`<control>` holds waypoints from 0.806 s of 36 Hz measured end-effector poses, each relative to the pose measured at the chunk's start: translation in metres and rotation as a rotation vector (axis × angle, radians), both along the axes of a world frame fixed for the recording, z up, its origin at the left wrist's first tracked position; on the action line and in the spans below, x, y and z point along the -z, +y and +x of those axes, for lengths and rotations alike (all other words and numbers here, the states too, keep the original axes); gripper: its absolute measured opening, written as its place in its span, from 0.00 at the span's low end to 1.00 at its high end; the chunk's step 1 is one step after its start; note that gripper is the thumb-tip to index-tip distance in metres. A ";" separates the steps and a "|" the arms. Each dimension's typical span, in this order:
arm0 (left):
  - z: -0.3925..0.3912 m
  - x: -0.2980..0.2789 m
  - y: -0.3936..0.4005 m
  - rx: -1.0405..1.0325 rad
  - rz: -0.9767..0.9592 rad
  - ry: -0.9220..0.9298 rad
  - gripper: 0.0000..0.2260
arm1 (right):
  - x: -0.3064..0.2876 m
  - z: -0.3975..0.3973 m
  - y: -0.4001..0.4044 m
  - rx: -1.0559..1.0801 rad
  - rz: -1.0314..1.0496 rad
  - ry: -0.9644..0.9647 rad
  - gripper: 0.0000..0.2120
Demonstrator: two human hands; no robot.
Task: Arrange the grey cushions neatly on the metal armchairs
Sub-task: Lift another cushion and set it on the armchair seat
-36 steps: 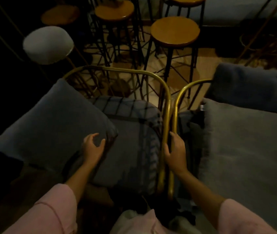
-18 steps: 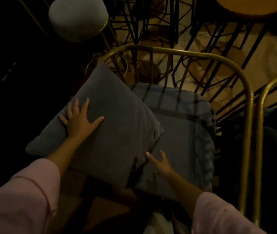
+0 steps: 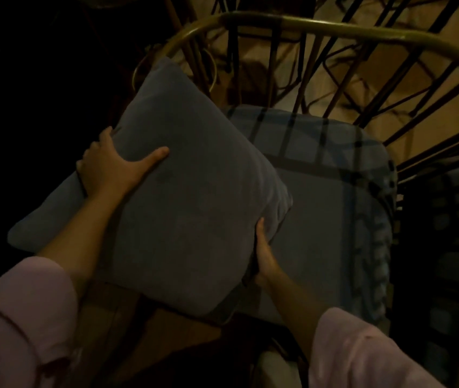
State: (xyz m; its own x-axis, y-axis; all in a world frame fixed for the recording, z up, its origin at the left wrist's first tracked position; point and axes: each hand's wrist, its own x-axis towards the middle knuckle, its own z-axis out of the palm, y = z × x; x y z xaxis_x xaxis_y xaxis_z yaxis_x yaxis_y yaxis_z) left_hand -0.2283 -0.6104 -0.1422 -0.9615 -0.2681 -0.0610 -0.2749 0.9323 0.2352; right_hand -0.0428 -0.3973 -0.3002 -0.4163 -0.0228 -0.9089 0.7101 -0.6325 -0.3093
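Grey cushion [image 3: 172, 208] is held tilted over the armchair [image 3: 320, 26] seat pad [image 3: 332, 219], gripped at its far-left edge by the left hand [image 3: 110, 169] and at its near-right corner by the right hand [image 3: 264, 259].

Left hand [image 3: 110, 166], right hand [image 3: 264, 256] gripping

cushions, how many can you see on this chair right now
2. The loose grey cushion is tilted over the chair's left side, gripped by the left hand and right hand. The seat cushion lies flat on the armchair. Others may sit outside the view.
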 end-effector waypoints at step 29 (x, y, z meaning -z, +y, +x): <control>0.101 0.115 0.068 -0.256 0.807 -0.328 0.36 | -0.035 0.047 0.170 -0.187 0.751 0.110 0.44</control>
State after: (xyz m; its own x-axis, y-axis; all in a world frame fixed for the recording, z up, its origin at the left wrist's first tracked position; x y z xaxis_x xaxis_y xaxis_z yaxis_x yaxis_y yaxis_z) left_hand -0.1276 -0.5429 -0.2574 -0.7797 -0.2286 -0.5830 -0.6193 0.4193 0.6638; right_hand 0.0044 -0.2272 -0.2657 -0.5549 0.5033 -0.6624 0.7246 -0.0986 -0.6820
